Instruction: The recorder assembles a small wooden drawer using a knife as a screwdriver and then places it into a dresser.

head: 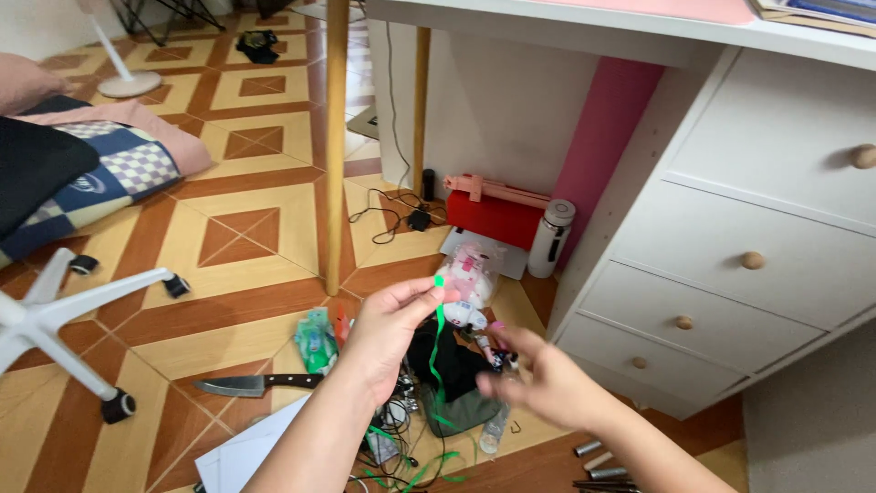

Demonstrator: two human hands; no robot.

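Note:
My left hand is raised over the floor, thumb and forefinger pinched on the top end of a green ribbon that hangs down and curls near the floor. My right hand is blurred, fingers loosely spread, just right of the ribbon and holding nothing I can make out. Behind the pinch is a clear plastic bag with a pink and white toy inside; whether it hangs from the ribbon I cannot tell.
A kitchen knife lies on the tiled floor beside white paper. A dark pouch, cables and a green packet clutter the floor. A white drawer unit stands right, a chair base left, and a red box and bottle behind.

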